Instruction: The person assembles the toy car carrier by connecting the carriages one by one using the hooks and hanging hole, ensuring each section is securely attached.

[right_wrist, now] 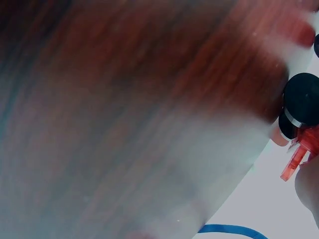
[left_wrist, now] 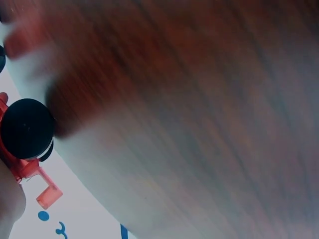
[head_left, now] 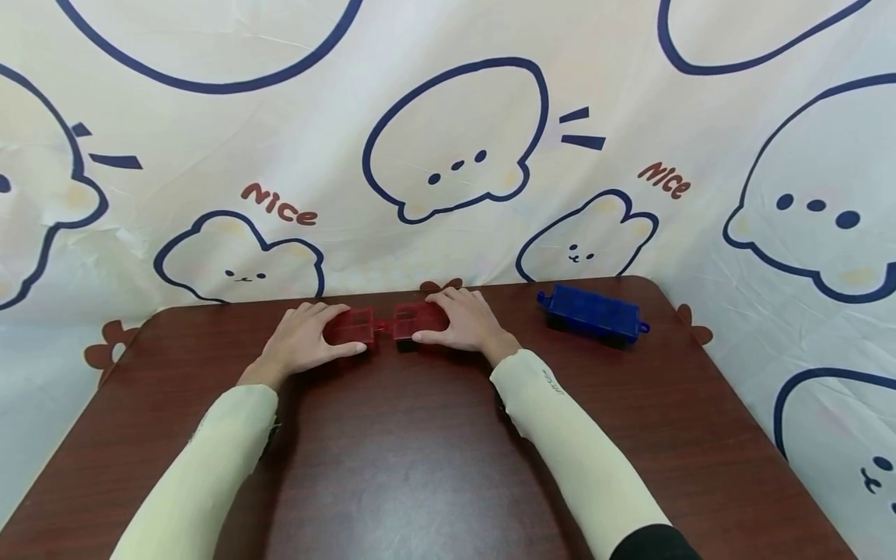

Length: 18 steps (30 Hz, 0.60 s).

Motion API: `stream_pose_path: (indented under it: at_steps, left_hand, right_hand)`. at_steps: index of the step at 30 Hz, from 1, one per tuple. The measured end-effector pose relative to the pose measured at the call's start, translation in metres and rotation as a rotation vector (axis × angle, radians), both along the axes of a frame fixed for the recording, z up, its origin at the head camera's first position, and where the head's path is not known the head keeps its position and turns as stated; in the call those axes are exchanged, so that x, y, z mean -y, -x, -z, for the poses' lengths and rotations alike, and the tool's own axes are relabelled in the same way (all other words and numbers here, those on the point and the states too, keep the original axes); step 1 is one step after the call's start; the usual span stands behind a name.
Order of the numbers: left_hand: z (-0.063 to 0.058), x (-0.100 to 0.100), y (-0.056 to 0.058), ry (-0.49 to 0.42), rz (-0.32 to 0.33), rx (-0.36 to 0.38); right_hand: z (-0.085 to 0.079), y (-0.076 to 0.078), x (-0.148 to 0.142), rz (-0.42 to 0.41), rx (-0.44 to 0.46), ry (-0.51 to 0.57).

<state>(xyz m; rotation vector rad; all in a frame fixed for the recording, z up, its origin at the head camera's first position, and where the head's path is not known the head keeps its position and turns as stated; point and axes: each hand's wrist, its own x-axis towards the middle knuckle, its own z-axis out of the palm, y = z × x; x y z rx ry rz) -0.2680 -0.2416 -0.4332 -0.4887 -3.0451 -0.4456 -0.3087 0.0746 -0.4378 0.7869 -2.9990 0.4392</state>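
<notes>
My left hand (head_left: 299,340) grips a see-through red toy wagon (head_left: 358,320) from its left side, thumb along the near edge and fingers over the far edge. From the right, my right hand (head_left: 467,323) holds a second red toy wagon (head_left: 411,317) in the same way. The wagons stand end to end with their coupling pieces meeting between them; whether these are hooked cannot be told. Only a black wheel (left_wrist: 26,128) and a red hook (left_wrist: 50,196) show of the left wagon in the left wrist view. The right wrist view catches a black wheel (right_wrist: 302,99) and a red coupling arm (right_wrist: 294,163).
A blue toy wagon (head_left: 593,313) with a coupling at each end sits on the brown table (head_left: 392,459), to the right of my right hand. Behind the table's far edge hangs a white cloth (head_left: 434,257) printed with cartoon shapes, which also runs along both sides.
</notes>
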Motion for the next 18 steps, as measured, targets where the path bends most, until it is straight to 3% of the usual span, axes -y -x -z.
stream_pose_path:
  at_steps: [18]
  left_hand:
    - [-0.0052,0.0021,0.002,0.057,0.016,-0.016]
  right_hand:
    - [-0.0095,-0.0021,0.0023,-0.019,0.041,-0.004]
